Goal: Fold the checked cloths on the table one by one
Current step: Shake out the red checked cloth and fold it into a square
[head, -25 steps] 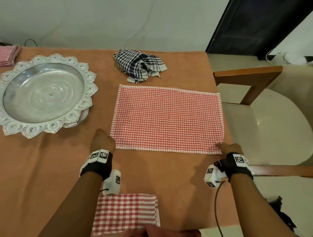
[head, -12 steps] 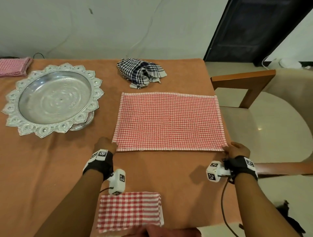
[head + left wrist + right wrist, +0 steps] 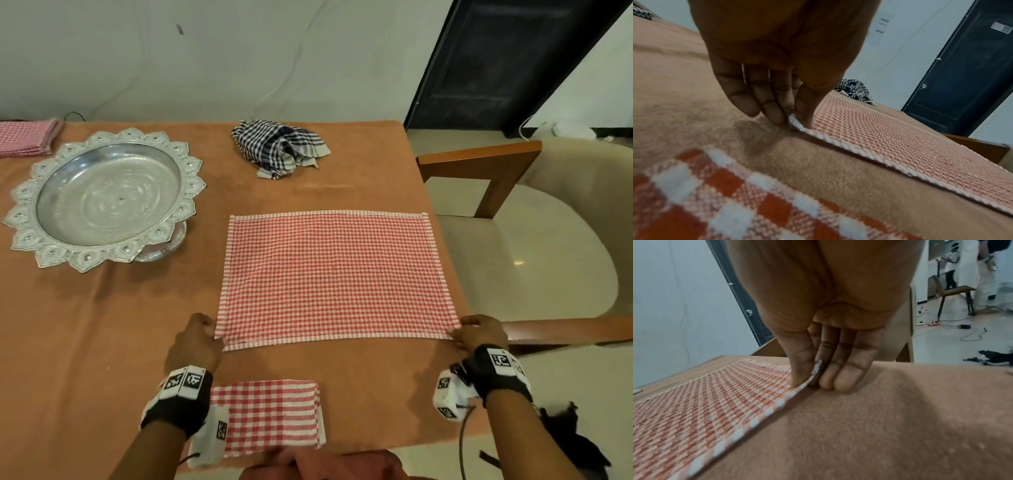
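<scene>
- Spread flat on the brown surface [image 3: 102, 342]: red checked cloth [image 3: 335, 277], taken here as the landmark.
- Pinching its near left corner: left hand [image 3: 197, 342], thumb on top, fingers [image 3: 768, 104] curled under the lifted hem.
- Pinching its near right corner: right hand [image 3: 481, 330], thumb on top, fingers [image 3: 846, 369] pressed to the surface just beside the edge; corner raised slightly.
- Nearer than the red checked cloth, at the surface's front edge: folded red cloth [image 3: 270, 416], larger checks, partly under the left wrist.
- Beyond the far edge of the red checked cloth: crumpled blue checked cloth [image 3: 277, 144].
- Left of it and well apart: silver tray [image 3: 102, 198] with scalloped rim.
- Far left, behind the tray: stack of folded pink cloths [image 3: 27, 137].
- Right of it, off the surface: wooden chair [image 3: 513, 219] with pale seat.
</scene>
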### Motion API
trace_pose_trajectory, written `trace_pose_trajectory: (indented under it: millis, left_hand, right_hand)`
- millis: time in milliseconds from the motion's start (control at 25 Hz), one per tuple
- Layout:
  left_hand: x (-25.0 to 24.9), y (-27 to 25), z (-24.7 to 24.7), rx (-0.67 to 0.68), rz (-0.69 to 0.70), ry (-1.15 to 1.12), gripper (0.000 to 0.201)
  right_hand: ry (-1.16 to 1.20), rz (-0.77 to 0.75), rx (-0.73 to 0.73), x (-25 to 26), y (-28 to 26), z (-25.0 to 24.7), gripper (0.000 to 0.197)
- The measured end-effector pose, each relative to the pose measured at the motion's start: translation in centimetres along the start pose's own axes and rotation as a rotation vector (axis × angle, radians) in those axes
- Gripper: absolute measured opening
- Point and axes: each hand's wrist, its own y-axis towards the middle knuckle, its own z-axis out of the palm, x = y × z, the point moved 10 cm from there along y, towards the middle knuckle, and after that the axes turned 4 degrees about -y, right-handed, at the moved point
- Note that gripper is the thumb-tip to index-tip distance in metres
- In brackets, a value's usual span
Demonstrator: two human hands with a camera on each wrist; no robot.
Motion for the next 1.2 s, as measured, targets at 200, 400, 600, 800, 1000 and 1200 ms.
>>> trace_pose_trajectory:
  millis: [200,400,600,800,1000,1200]
  left_hand:
    - [-1.1,-0.5,0.2,0.016,0.029,0.091,0.040]
    - [-6.0,-1.1,-0.8,-0.119,0.320,0.097,0.044]
    - [-17.5,-0.1,2.4,-0.072,0.593,0.106,0.046]
    - [-26.6,3.9,9.1,0.113,0.619,0.340,0.068]
    - [-24.4,8.6,13.0,0.305,0.545,0.546,0.073]
    - [-23.3,10.1,12.0,0.211,0.549,0.480,0.059]
  right_hand:
    - [-0.107,-0.063,0.006,1.2,-1.9,-0.4,0.047]
    - [-0.051,-0.163,-0.044,5.3,-3.1,-2.8,0.054]
    - [-0.147,-0.675,0.024,19.1,-5.5,2.8,0.060]
    - [-0.335,-0.973,0.288,32.2,-11.1,14.5,0.060]
    - [-0.533,-0.920,0.443,32.4,-8.8,20.6,0.065]
    - [-0.722,-0.981,0.338,29.8,-4.9,19.1,0.071]
